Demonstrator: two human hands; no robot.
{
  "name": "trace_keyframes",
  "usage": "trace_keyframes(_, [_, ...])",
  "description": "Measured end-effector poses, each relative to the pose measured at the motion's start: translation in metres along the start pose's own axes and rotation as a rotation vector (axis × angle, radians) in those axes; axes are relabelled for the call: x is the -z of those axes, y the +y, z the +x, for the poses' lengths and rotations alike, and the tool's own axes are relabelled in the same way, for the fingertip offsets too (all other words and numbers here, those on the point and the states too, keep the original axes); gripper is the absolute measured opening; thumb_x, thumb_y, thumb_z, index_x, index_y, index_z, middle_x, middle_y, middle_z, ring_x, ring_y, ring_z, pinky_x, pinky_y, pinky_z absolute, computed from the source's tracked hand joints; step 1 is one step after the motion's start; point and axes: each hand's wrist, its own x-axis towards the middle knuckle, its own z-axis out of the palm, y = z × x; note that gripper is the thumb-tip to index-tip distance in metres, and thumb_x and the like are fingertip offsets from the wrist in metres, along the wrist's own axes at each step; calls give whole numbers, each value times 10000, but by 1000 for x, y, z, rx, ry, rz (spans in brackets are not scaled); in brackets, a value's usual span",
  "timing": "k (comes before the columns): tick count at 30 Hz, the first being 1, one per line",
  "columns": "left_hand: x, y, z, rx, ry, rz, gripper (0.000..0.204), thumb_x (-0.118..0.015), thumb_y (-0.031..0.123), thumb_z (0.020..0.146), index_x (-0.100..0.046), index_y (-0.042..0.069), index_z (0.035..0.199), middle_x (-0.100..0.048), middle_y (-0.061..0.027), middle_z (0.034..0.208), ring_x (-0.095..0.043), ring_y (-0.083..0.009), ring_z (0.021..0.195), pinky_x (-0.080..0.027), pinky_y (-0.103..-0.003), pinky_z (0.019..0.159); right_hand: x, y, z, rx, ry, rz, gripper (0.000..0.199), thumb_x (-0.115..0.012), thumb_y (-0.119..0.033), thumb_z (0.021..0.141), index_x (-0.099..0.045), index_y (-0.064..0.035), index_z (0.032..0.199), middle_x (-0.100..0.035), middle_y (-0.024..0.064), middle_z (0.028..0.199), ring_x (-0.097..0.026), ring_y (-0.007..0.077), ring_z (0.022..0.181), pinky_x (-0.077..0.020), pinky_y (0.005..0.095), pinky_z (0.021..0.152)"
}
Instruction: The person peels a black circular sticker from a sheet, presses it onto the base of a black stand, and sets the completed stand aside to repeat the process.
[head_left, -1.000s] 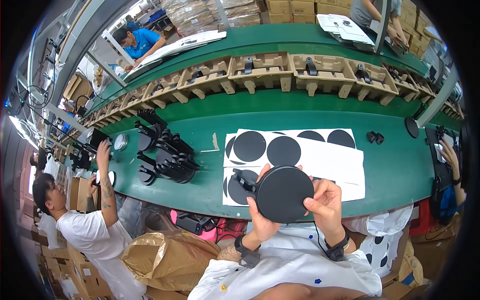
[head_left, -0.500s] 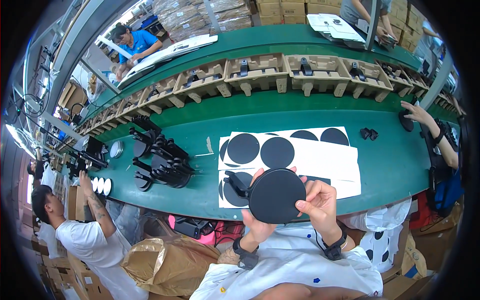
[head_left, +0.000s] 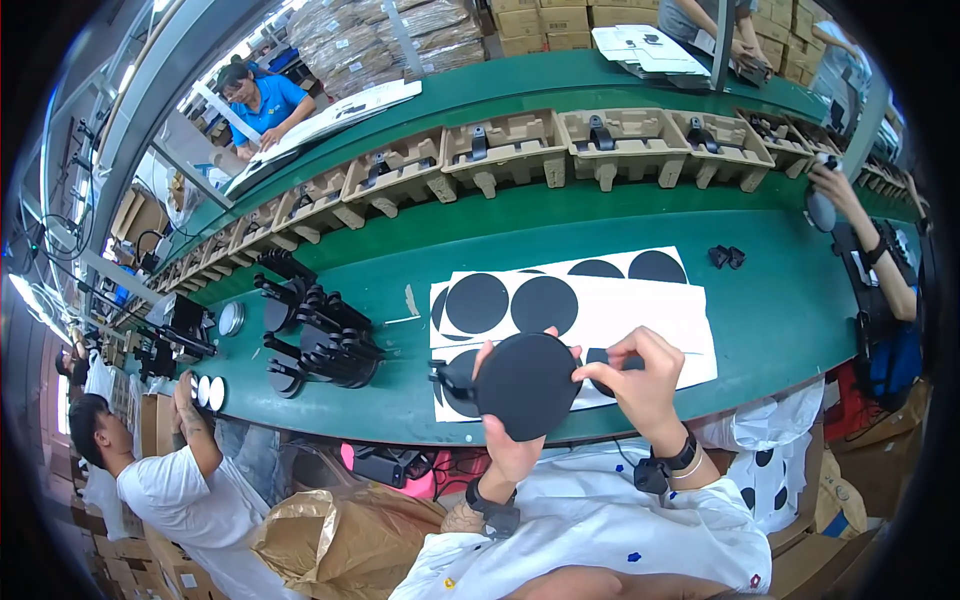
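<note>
My left hand [head_left: 513,449] is closed round a black stand with a flat round base [head_left: 530,388]. The disc's flat face is turned up, and a short black arm [head_left: 452,380] sticks out on its left. At the disc's right rim, the thumb and fingertips of my right hand [head_left: 645,378] are pinched together. Whether they grip the rim or a thin edge on it, I cannot tell. White backing sheets [head_left: 640,318] with round black pads [head_left: 545,305] lie on the green table beyond my hands, partly hidden by the disc and my right hand.
Several black stands [head_left: 330,340] are grouped on the green table [head_left: 400,260] at left. Moulded cardboard trays [head_left: 505,145] line the far side. Two small black parts [head_left: 726,257] lie right of the sheets. Co-workers sit at left [head_left: 190,490] and far left [head_left: 262,105]; another's hand [head_left: 835,185] holds a dark disc at right.
The stand has moved slightly left in my left hand. My right thumb has left the disc's face, and the right fingers now pinch at its rim. The co-worker's hand at right has lifted a dark disc.
</note>
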Motion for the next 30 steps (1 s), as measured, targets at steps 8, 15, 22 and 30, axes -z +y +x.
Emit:
trace_keyframes(8, [-14, -22, 5, 4, 99, 2, 795, -483, 630, 825, -82, 313, 1433, -246, -206, 1440, -382, -446, 1238, -368, -514, 1001, -4, 13, -6, 900, 61, 26, 199, -735, -63, 690, -650, -13, 862, -672, 121, 865, -676, 281, 833, -555, 325, 691])
trace_keyframes(15, [-31, -100, 9, 115, -171, -24, 903, -677, 363, 788, -59, 258, 1437, -333, -198, 1392, -404, -376, 1239, -352, -478, 1027, 49, 48, -14, 615, 307, 3, 187, -629, 49, 727, -650, -10, 903, -674, 143, 904, -679, 288, 846, -551, 321, 704])
trace_keyframes(22, [-10, -16, 16, -366, 282, 1196, 557, -651, 57, 774, -432, 11, 1284, -479, -143, 1275, -484, -282, 1180, -375, -411, 1013, 210, 219, 25, 22, 857, -103, 203, -622, 2, 818, -623, 44, 1016, -661, 83, 846, -637, 136, 732, -517, 252, 665])
trace_keyframes(30, [300, 250, -5, -388, 635, 2067, 480, -542, 115, 884, -390, -17, 1320, -430, -169, 1320, -412, -288, 1208, -315, -371, 1019, 412, 401, 27, -909, 959, -509, 295, -701, -241, 791, -659, 50, 821, -655, 107, 691, -626, 160, 561, -513, 286, 584])
